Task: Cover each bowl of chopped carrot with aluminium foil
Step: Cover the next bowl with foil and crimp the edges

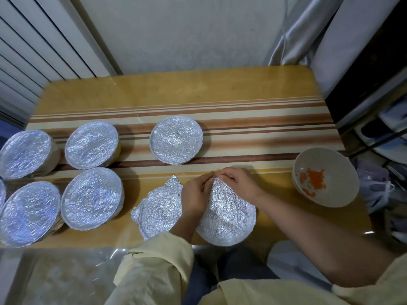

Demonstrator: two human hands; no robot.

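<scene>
hands: left hand (195, 194) and right hand (237, 180) both pinch far edge of crumpled foil (226, 216) | target: uncovered carrot bowl (340, 186) on worktop (220, 89), off to the right, apart from foil | nearer: right hand | likely next: foil goes rightward

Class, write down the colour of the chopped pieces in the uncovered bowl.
The pieces are orange; head view.
</scene>
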